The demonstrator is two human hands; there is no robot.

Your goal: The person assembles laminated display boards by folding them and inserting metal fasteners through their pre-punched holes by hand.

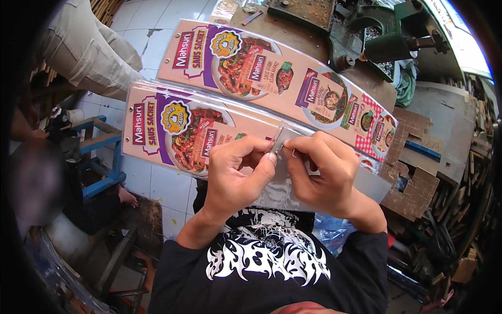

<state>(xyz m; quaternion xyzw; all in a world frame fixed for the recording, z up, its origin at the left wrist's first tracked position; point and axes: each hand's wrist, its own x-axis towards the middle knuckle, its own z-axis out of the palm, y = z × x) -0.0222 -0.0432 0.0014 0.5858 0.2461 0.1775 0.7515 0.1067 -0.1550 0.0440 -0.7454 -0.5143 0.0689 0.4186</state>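
Observation:
My left hand (238, 170) is closed in a pinch, thumb against forefinger, on the edge of a glossy grey sheet (280, 180). Close beside it, my right hand (327, 167) pinches too, its fingertips almost touching the left thumb. A small thin piece shows at the right fingertips, too small to name. Under my hands lies a stack of printed Mahsuri saus sachet panels (151, 123) with metal eyelets at the left ends. Behind it rests another stack of the same printed panels (201, 63). My hands cover part of the front print.
A green metal machine (387, 47) stands at the back right by a dark tray (303, 15). Worn brown board (413, 191) lies at the right. Another person's trousered leg (94, 52) is at upper left, near a blue frame (102, 157).

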